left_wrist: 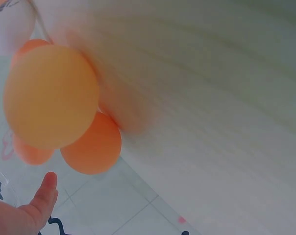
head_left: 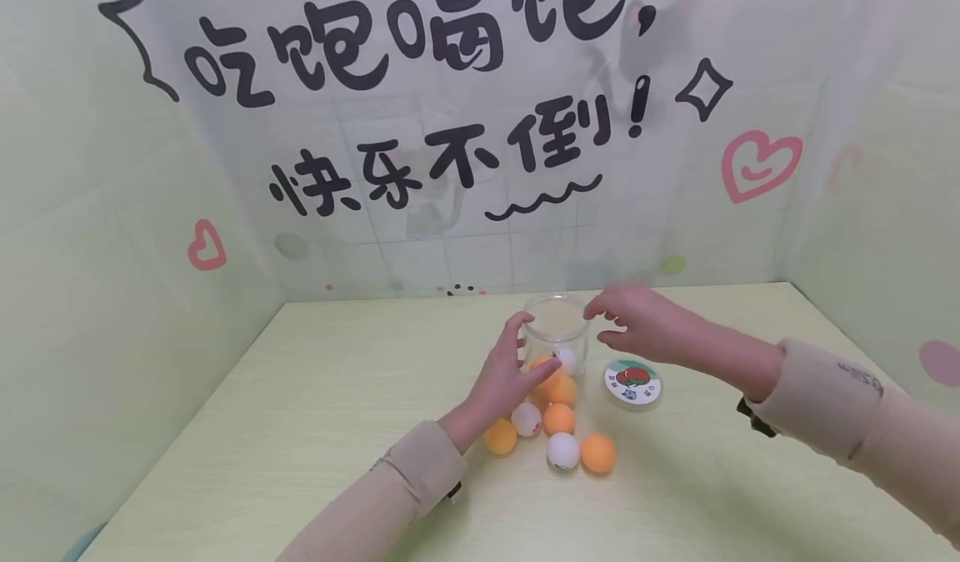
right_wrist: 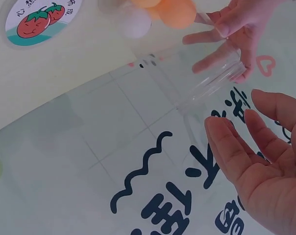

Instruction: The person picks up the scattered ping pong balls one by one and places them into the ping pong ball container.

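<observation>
A clear jar stands on the table with its round rim uppermost. My left hand grips its left side, the fingers around the wall and the thumb across the front by the balls; in the right wrist view the left hand shows beside the clear wall. Near the rim's right side is my right hand, its fingers loosely bent and holding nothing. Several orange balls and white balls lie at the jar's base and in front of it. Whether the rearmost balls are inside, I cannot tell.
A round lid with a tomato picture lies on the table just right of the jar. Behind the table's back edge hangs a pale printed sheet with black characters, and more pale sheeting stands at both sides.
</observation>
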Motion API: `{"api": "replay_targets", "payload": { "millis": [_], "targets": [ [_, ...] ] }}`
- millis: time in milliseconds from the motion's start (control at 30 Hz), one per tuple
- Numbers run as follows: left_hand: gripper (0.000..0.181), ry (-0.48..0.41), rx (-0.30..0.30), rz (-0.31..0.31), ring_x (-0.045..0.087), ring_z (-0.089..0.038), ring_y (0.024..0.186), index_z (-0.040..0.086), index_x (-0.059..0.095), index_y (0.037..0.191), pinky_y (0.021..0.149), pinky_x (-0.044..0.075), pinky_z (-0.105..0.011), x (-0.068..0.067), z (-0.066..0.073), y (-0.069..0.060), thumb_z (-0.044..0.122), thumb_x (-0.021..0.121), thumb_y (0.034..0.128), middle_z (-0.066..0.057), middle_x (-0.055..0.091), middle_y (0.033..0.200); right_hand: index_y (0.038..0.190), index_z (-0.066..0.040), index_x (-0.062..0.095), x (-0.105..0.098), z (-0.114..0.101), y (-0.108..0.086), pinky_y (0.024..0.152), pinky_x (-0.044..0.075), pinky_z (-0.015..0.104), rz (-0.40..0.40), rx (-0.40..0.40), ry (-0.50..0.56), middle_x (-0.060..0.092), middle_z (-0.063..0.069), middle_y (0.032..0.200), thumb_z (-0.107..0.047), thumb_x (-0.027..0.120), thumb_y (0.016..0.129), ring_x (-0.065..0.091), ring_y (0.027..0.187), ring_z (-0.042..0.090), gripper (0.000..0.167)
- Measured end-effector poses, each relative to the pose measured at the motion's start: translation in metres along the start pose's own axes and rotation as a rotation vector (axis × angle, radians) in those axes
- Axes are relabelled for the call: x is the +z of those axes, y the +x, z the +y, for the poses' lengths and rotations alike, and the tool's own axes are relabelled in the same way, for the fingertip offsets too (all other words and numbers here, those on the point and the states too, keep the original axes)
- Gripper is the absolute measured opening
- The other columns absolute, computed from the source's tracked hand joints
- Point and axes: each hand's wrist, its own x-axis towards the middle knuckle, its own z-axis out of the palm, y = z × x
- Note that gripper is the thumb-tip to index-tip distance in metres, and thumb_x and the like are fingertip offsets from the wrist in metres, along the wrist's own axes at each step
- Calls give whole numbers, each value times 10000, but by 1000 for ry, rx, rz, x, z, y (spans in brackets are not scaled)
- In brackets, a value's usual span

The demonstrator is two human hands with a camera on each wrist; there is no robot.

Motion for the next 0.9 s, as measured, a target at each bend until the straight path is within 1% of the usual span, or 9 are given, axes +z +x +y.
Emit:
{"api": "replay_targets", "payload": {
  "millis": [133,267,333,500,567,667,800,900],
  "targets": [
    [670,1,11,3,434,-329,1219,233,248,1337,932,457,-412,0,0,0,341,667,826,-59,304,1440,1068,-13,620,6,0,-6,763,533,354,-33,45,38,628,103,1028,-45,673,800,597,896,250,275],
    [668,6,22,6,440,-330,1216,235,246,1333,929,460,-407,0,-1,0,343,666,826,-62,301,1440,1065,-9,615,15,2,-12,766,530,351,-46,49,67,624,101,1034,-41,679,792,598,902,253,282],
    [668,6,26,7,441,-331,1214,233,247,1332,928,461,-407,0,-2,0,345,666,825,-63,302,1439,1049,-3,618,22,4,-15,753,530,341,-42,26,80,628,97,1016,-36,681,786,600,879,242,272],
    [671,1,31,3,437,-329,1217,232,245,1336,932,457,-409,0,-3,0,357,664,826,-60,294,1445,1008,4,630,44,8,-25,671,511,262,-26,-41,115,632,58,938,-29,674,778,565,769,157,237],
    [673,-2,31,2,435,-327,1220,234,246,1338,934,456,-410,0,-3,0,360,664,825,-57,292,1446,1004,4,631,53,10,-29,651,498,238,-36,-58,125,632,51,927,-42,677,780,552,750,144,234],
    [676,-4,26,2,433,-324,1222,238,247,1340,937,454,-410,0,-3,0,360,666,823,-50,287,1450,993,0,632,65,13,-34,655,496,233,-43,-83,139,630,56,921,-57,687,776,564,756,161,231],
    [684,-6,19,3,433,-321,1224,238,247,1342,937,454,-411,1,-3,0,369,668,819,-46,286,1452,979,4,628,76,16,-40,660,507,240,-52,-95,174,625,69,914,-58,704,764,581,766,197,236],
    [687,-7,15,2,431,-318,1225,241,246,1343,937,453,-412,1,-3,0,371,669,818,-42,286,1452,993,12,619,83,16,-43,669,517,248,-80,-78,220,630,75,940,-76,710,765,590,785,205,260]
  ]
}}
